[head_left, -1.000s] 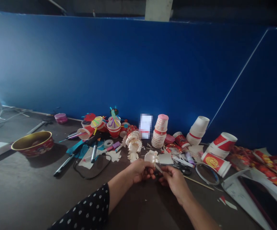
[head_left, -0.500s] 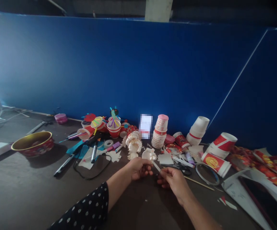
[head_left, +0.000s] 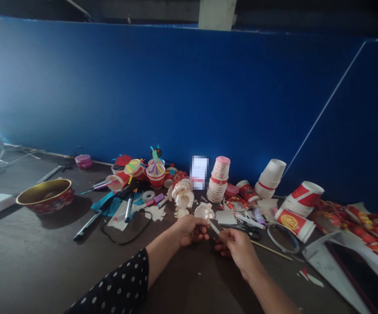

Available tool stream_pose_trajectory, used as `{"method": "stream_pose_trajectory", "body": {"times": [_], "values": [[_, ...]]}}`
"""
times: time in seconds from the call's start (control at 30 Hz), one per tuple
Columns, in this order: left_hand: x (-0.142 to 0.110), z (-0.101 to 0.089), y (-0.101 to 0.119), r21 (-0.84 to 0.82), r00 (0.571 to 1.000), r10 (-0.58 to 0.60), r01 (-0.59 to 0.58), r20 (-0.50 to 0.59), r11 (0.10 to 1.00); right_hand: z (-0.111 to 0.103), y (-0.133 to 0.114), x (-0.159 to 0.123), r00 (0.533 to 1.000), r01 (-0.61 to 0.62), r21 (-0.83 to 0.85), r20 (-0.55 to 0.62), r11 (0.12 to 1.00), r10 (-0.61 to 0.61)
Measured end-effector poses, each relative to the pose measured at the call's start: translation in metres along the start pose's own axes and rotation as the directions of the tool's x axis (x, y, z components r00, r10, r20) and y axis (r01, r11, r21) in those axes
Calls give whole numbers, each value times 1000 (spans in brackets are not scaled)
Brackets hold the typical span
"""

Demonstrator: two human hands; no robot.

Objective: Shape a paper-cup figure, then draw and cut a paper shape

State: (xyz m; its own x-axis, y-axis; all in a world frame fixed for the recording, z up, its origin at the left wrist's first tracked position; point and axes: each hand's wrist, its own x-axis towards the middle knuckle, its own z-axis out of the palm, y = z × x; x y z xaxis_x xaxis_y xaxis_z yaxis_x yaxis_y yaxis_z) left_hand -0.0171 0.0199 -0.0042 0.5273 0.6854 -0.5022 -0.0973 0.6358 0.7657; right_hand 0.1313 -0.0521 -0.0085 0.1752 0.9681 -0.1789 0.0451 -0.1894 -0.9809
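The left arm wears a loose black sleeve (head_left: 120, 285) with small white dots, each dark-centred.

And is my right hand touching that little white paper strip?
Touching. The head view shows it: the right hand's thumb and fingers close on the near end of the white paper strip.

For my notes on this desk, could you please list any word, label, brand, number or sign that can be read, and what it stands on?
No text can be read.
Tall cup stack: red marks, too small.
Tipped cup: round gold emblem, too blurred.
White panel: pixelated.
Marker: any print too small.
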Motion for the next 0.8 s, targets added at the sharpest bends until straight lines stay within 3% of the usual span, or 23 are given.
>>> {"method": "stream_pose_trajectory", "body": {"times": [0.43, 0.8], "values": [[-1, 2, 2, -20, 1000, -13, 13, -12, 1000, 1, -1, 0, 1000, 7, -86, -15, 996, -8], [-4, 4, 3, 18, 1000, -3, 3, 4, 1000, 0, 4, 1, 995, 95, -212, -4, 973, -98]]}}
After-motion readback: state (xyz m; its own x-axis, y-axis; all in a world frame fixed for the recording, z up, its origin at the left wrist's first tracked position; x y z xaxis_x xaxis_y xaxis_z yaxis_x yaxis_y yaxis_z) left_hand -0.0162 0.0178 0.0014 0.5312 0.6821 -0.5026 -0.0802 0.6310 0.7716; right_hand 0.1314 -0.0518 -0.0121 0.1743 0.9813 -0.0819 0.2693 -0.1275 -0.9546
